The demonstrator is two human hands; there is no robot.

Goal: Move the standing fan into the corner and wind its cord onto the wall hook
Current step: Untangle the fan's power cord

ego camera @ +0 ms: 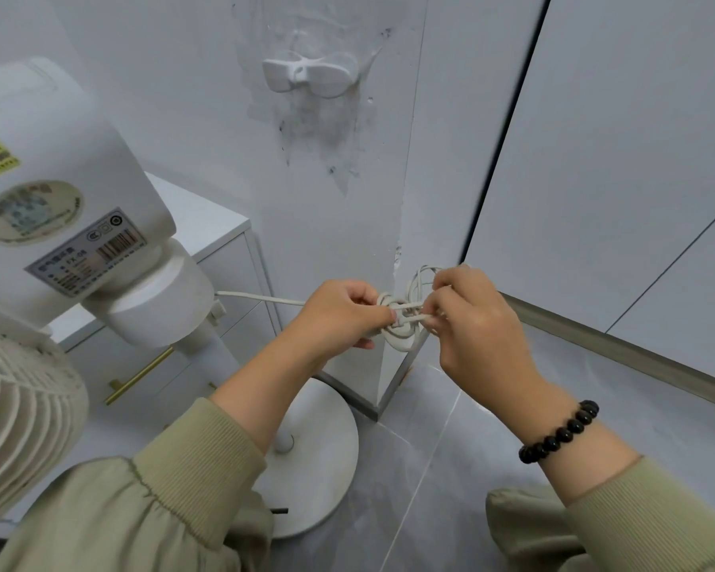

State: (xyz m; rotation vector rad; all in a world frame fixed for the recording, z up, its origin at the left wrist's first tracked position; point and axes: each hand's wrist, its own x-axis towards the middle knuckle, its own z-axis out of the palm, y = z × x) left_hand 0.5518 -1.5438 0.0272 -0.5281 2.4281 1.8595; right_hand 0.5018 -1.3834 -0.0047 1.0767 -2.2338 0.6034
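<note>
Both hands, left hand [339,313] and right hand [471,319], pinch the fan's coiled cord [401,319]; lifting it onto the wall hook [310,76] looks next

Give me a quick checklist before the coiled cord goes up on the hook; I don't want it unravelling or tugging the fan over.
1. Cord bundle gathered into loops: ok, coiled between both hands.
2. Both hands gripping it: ok, left hand and right hand pinch the bundle.
3. Wall hook free to take the cord: ok, nothing hangs on it.
4. Hook fixed firmly: cannot tell; the wall around it is scuffed and patched.
5. Slack toward the fan: not ok, that stretch of cord runs nearly straight.
6. Fan base flat on the floor: ok.
</note>
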